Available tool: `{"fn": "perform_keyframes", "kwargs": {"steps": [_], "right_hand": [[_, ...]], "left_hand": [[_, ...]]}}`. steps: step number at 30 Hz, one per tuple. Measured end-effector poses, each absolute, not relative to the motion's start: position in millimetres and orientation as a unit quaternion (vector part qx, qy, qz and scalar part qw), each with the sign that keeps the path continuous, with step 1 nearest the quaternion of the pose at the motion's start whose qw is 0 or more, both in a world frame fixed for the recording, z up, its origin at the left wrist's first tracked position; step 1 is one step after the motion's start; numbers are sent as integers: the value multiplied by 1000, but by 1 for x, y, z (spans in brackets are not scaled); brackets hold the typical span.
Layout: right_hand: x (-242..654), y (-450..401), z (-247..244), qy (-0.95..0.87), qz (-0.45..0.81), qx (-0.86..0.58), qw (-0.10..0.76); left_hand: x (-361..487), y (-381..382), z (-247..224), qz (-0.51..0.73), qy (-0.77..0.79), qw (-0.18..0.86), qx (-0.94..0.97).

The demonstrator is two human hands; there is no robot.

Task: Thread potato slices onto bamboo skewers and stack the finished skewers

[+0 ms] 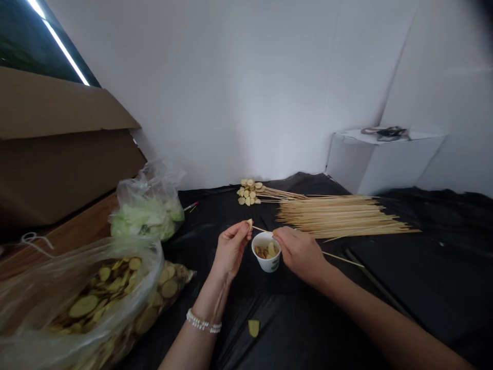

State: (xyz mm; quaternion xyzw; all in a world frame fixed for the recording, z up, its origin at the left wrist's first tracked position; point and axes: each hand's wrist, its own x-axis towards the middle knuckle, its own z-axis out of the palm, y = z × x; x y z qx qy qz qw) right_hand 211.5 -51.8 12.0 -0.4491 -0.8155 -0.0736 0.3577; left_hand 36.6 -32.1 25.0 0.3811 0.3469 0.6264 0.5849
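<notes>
Left hand [233, 246] pinches a pale, thin vegetable slice [250, 223]; right hand [299, 253] grips a slender tan wooden skewer [342, 259]. Slice-tipped skewers [247, 193] appear done; many bare skewers [339, 216] appear left.

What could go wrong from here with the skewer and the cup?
The skewer runs up to a slice pinched in the left hand, so a slip might prick the fingertips. The white cup stands between that hand and the right hand, so a stray knock could tip it.
</notes>
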Motion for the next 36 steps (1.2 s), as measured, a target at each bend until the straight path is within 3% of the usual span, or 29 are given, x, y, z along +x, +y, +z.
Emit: {"fn": "perform_keyframes", "kwargs": {"steps": [5, 14, 26, 36], "right_hand": [[213, -51, 13, -814, -55, -442, 374], [214, -53, 16, -824, -29, -464, 324], [214, -54, 17, -796, -129, -431, 404], [213, -54, 14, -798, -164, -446, 370]], "left_hand": [[38, -33, 23, 620, 345, 588, 388], [40, -34, 23, 613, 353, 584, 399], [34, -31, 26, 633, 345, 570, 393], [32, -29, 25, 642, 349, 567, 380]]}}
